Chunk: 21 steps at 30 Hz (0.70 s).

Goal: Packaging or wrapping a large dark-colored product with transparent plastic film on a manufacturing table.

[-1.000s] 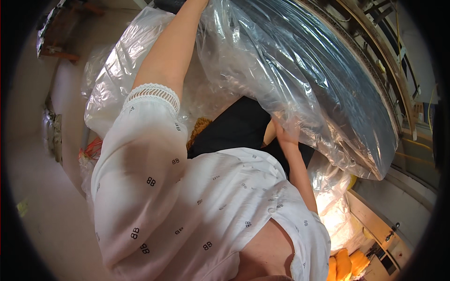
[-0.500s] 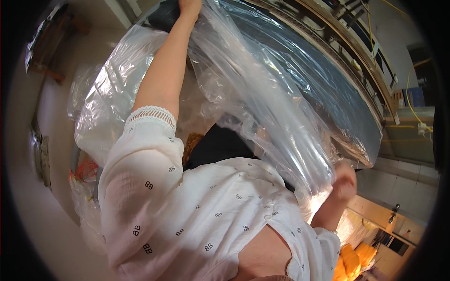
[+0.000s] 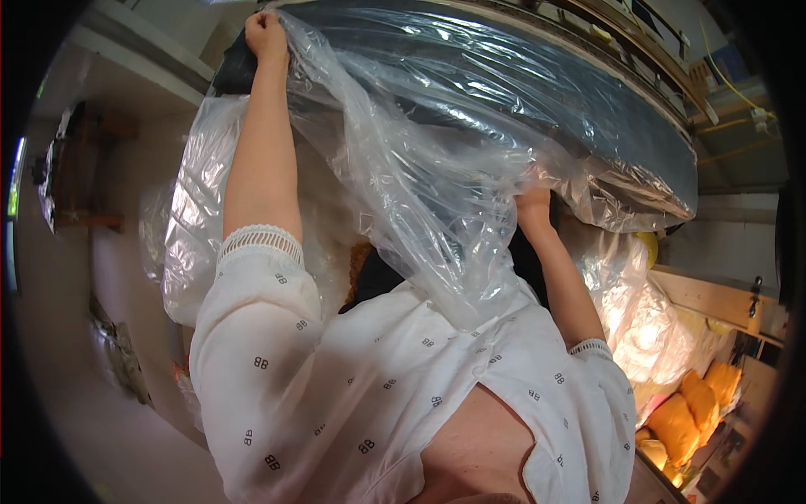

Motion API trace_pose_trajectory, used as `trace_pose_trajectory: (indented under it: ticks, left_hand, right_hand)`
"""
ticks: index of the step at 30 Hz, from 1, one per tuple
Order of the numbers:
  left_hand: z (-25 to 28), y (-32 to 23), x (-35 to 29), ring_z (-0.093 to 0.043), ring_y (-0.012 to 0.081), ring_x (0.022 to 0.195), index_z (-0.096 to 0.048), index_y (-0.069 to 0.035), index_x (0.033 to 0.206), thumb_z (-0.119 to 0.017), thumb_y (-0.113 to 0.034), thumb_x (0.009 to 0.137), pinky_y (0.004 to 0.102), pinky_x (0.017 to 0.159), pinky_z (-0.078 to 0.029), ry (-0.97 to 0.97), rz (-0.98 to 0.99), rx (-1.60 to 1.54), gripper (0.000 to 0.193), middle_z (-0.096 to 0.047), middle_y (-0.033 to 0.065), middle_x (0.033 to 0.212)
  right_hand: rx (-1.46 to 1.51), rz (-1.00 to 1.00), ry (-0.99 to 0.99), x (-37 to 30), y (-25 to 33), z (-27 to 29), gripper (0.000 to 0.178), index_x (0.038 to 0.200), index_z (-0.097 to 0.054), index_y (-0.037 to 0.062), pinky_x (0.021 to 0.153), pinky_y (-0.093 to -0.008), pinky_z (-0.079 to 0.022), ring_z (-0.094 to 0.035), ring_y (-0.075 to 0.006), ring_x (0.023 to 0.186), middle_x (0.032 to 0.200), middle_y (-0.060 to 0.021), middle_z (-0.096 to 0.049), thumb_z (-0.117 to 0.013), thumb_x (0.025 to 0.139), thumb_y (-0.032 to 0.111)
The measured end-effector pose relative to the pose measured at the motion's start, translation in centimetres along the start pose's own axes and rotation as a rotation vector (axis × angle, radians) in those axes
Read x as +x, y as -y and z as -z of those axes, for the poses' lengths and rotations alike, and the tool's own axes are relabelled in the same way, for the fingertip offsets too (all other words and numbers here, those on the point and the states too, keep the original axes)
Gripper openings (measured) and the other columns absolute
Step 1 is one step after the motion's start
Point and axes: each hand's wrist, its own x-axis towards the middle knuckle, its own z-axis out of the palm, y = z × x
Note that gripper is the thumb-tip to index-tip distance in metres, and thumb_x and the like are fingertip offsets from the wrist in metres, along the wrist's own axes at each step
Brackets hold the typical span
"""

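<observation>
A large clear plastic sheet [image 3: 395, 168] hangs in loose folds over a dark, blue-grey worktop [image 3: 691, 155] and down to my chest. My left hand [image 3: 267, 35] is at the far left corner of the worktop, closed on the sheet's edge, with the arm stretched out. My right hand [image 3: 535, 202] is near the front edge, right of the middle. The film bunches around its fingers, which are closed on the sheet and partly hidden by it and blurred.
More clear plastic [image 3: 201, 210] hangs at the left beside my arm. At the right are a shiny plastic bundle [image 3: 646, 311], orange bags [image 3: 684, 424] and a wooden board [image 3: 709, 302]. Wooden rails [image 3: 638, 42] and a yellow cord [image 3: 722, 76] run behind the worktop.
My left hand has moved left along the far side with the sheet. My right hand has moved up and inward from the lower right, bringing its part of the sheet over the worktop's front.
</observation>
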Motion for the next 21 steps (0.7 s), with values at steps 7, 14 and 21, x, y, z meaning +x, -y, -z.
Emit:
trace_pose_trajectory:
  ticks: [7,14,21]
  left_hand:
    - [1.9,-0.8,0.2,-0.052,0.0135,0.072,-0.056,0.000,0.088,-0.060,-0.007,0.078,0.0259,0.067,-0.044,0.055,-0.001,0.168,0.013,-0.056,0.0046,0.080]
    - [1.1,-0.7,0.3,-0.053,0.0156,0.079,-0.056,0.002,0.093,-0.060,-0.009,0.078,0.0267,0.073,-0.043,0.080,0.012,0.122,0.019,-0.057,0.0070,0.087]
    - [1.4,0.8,1.1,-0.054,0.0170,0.083,-0.056,0.004,0.096,-0.059,-0.009,0.081,0.0276,0.075,-0.044,0.073,0.021,0.119,0.021,-0.058,0.0098,0.093]
  right_hand:
    - [1.440,-0.350,0.572,1.2,-0.3,11.8,0.034,0.110,-0.057,-0.0017,0.083,-0.0251,-0.040,-0.053,-0.0118,0.094,0.102,-0.0034,-0.060,-0.051,0.084,0.020]
    - [2.216,0.529,-0.271,-3.0,-3.4,23.5,0.016,0.069,-0.062,0.0144,0.053,-0.0264,-0.046,-0.058,-0.0113,0.065,0.068,-0.0002,-0.062,-0.058,0.081,0.024]
    - [1.436,-0.496,-0.672,-10.4,-7.3,8.5,0.029,0.103,-0.056,0.0024,0.084,-0.0307,-0.044,-0.054,-0.0181,0.092,0.097,-0.0091,-0.057,-0.056,0.084,0.025]
